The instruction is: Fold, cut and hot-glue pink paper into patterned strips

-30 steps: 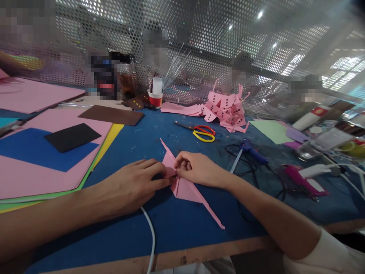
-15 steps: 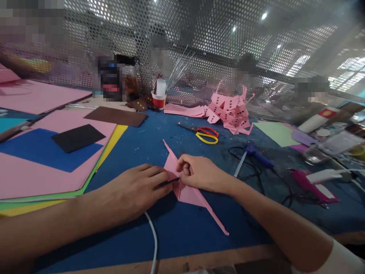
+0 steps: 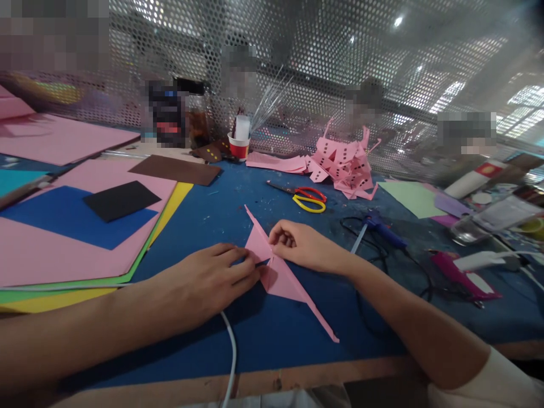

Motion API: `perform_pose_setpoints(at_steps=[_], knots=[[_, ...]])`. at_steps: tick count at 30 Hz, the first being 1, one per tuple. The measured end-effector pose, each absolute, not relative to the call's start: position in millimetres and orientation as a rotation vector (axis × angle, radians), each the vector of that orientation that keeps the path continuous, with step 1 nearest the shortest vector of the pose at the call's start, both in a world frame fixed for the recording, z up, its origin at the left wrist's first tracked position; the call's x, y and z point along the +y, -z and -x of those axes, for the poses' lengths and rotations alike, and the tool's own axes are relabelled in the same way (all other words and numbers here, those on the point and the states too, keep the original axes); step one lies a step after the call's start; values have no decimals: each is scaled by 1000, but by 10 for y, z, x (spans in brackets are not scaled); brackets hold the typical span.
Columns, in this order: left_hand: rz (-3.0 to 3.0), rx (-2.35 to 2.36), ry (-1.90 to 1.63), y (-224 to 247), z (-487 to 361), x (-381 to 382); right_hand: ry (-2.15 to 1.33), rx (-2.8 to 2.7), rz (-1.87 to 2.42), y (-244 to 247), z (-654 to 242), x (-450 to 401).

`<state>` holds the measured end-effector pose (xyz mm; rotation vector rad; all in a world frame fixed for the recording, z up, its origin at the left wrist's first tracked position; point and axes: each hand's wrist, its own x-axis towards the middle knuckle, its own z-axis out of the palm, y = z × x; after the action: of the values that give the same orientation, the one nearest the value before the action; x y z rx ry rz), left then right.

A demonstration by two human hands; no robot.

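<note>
A pink paper cutout (image 3: 287, 283) lies slantwise on the blue tabletop, with a narrow folded strip along its upper right edge and a notch near its middle. From the left, my left hand (image 3: 212, 277) has its fingers and thumb closed on the cutout's left side, around the notch. My right hand (image 3: 301, 243) is at the folded strip near the middle, its fingers curled and thumb and forefinger pinched at the edge. The fingertips partly cover the paper there. Scissors (image 3: 309, 199) with red and yellow handles lie beyond my hands.
Coloured sheets (image 3: 97, 266) are stacked at left, topped by a black piece (image 3: 122, 200). Pink dotted cutouts (image 3: 342, 161) are heaped at the back, near a paper cup (image 3: 238, 147). A blue glue gun (image 3: 385, 229) with its cord lies right. A white cable (image 3: 232, 345) crosses the front edge.
My right hand has shifted slightly up and right along the folded strip, uncovering the cutout's middle. My left hand stays at the left side, and the view has moved slightly.
</note>
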<state>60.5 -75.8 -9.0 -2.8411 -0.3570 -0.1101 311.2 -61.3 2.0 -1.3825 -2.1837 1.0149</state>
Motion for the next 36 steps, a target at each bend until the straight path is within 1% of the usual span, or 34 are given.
perform_pose_setpoints(at_steps=[3, 8, 15, 23, 28, 36], knots=[[2829, -406, 127, 136, -605, -821, -905, -2166, 1485, -64, -3171, -627], [2767, -399, 132, 204, -645, -909, -679, -2292, 1649, -86, -3177, -688], [2772, -391, 185, 154, -661, -918, -566, -2309, 1689, -60, -3128, -696], [2880, -490, 283, 167, -547, -812, -699, -2217, 1688, -1, -3162, -642], [2998, -574, 364, 160, -486, -733, -705, -2212, 1652, -9, -3156, -643], [3066, -634, 476, 151, -508, -691, -875, -2119, 1492, -7, -3122, -706]])
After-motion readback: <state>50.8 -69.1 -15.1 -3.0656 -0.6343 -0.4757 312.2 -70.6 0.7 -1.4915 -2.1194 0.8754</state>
